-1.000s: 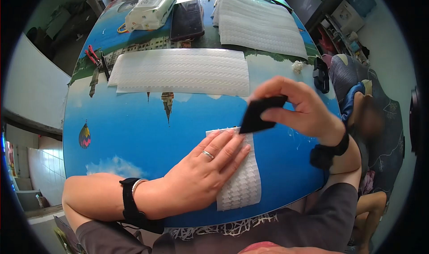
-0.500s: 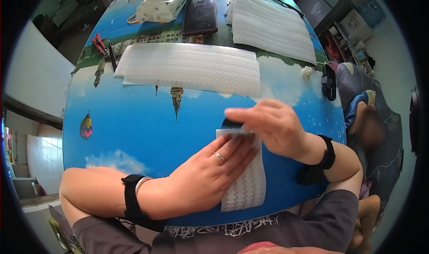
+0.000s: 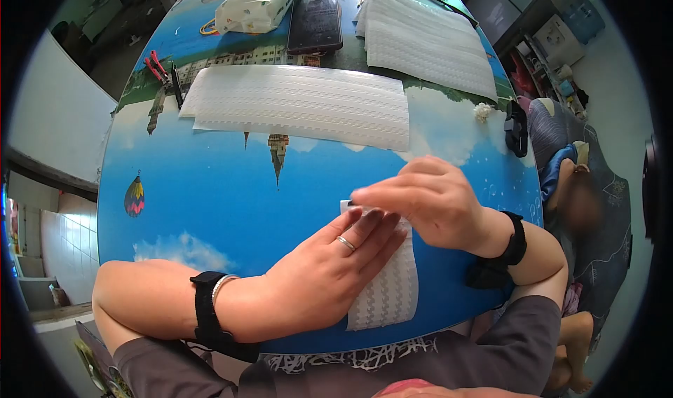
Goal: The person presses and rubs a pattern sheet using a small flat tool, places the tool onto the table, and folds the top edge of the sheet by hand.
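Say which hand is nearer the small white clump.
Right. The right hand is below and left of the white clump; the left hand is farther off, on the white strip.

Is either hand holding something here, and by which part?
The left hand rests on the white sheet near its far end. Whether the right hand grips anything cannot be told; its underside is hidden.

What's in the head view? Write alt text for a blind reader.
The left hand rests flat on a white patterned strip atop a sky-print table; the right hand arches over the strip's far end. Beyond lie white sheets, a smartphone and a wipes pack.
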Motion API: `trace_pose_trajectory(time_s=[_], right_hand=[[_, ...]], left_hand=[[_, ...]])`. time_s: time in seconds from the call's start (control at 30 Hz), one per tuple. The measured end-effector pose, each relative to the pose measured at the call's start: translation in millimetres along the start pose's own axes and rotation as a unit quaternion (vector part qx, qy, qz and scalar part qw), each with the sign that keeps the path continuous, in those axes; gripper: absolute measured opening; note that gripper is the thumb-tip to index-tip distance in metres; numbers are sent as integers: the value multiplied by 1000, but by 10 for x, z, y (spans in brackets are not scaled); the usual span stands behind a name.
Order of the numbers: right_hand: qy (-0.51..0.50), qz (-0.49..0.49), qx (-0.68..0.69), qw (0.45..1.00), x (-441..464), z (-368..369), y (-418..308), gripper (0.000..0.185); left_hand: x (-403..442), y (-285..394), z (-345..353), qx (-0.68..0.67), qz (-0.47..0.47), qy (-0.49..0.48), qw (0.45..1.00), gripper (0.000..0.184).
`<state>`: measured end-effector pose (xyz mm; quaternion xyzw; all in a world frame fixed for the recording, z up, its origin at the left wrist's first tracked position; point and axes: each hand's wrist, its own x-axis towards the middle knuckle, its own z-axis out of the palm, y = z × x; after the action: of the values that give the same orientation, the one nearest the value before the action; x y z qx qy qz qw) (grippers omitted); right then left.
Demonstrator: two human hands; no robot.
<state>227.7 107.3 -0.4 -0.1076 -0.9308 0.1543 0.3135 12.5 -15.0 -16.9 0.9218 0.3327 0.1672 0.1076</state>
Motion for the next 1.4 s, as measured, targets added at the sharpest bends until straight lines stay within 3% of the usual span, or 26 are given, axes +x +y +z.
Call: trace_pose_trajectory(time_s=[0.03, 0.17, 0.3, 0.43, 0.57, 0.7, 0.83, 1.0, 1.2, 1.3, 1.4], right_hand=[[-15, -17, -2, 1000, 6, 9, -3, 52], [28, 74, -28, 996, -43, -10, 9, 50], [-31, -2, -25, 999, 23, -37, -48, 51], [56, 59, -27, 996, -8, -11, -12, 51], [-41, 5, -21, 999, 30, -66, -57, 51], [57, 54, -10, 997, -11, -2, -23, 53], [-47, -21, -9, 999, 47, -74, -59, 44], [33, 35, -30, 998, -40, -16, -7, 56], [-16, 33, -19, 999, -21, 28, -37, 54], [-36, -9, -34, 999, 23, -17, -76, 40], [-10, 14, -34, 999, -33, 24, -49, 51]], left_hand=[[6, 2, -9, 3, 1, -2, 1000, 70], [7, 6, -28, 22, 5, -2, 1000, 70], [9, 3, -27, 32, 3, -14, 999, 70], [5, 8, -34, 26, -1, -16, 1000, 71], [4, 3, -22, 21, 3, -4, 1000, 71], [3, 0, 1, 10, 3, 11, 1000, 70], [-1, -6, 18, -10, 1, 14, 1000, 71], [3, 1, 13, 3, -2, 14, 1000, 71], [11, -9, 2, -9, 8, 17, 1000, 70], [4, 0, -7, 5, 8, 4, 1000, 70], [22, 6, -29, -12, 3, 5, 1000, 70]])
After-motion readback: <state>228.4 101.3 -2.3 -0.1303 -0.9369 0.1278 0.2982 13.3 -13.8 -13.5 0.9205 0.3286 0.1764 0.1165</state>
